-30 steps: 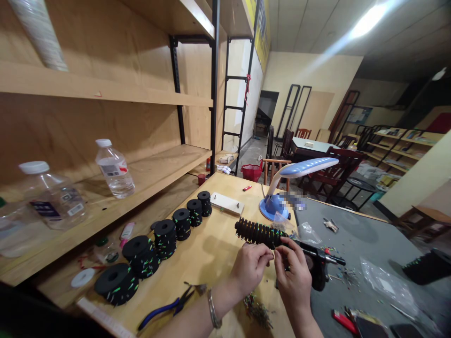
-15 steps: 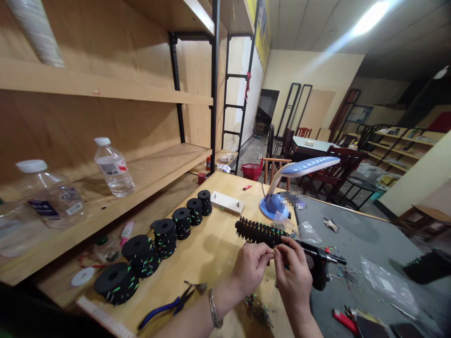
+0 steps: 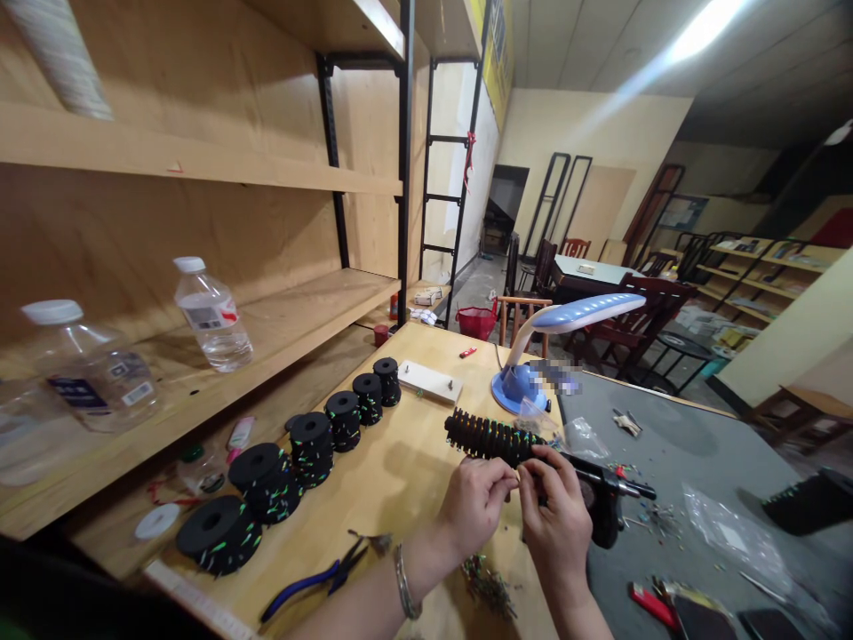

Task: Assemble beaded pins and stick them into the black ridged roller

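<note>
A row of black foam discs (image 3: 485, 437) is threaded on a horizontal rod held by a black clamp (image 3: 605, 514). My left hand (image 3: 473, 507) and my right hand (image 3: 556, 524) meet at the near end of that row, fingers pinched together against the discs. What sits between the fingertips is too small to make out. Several stacks of black foam spools (image 3: 310, 448) dotted with green stand in a line on the wooden bench (image 3: 393, 480) to the left. A small heap of tiny coloured parts (image 3: 489, 588) lies just below my hands.
Blue-handled pliers (image 3: 313, 580) lie near the front edge. A blue desk lamp (image 3: 553, 342) stands behind the rod. Two water bottles (image 3: 211, 315) sit on the left shelf. A grey mat (image 3: 673, 462) on the right carries plastic bags, scraps and a red lighter (image 3: 649, 609).
My hands stay pinched at the rod with only slight finger shifts. The camera view has tilted up a little.
</note>
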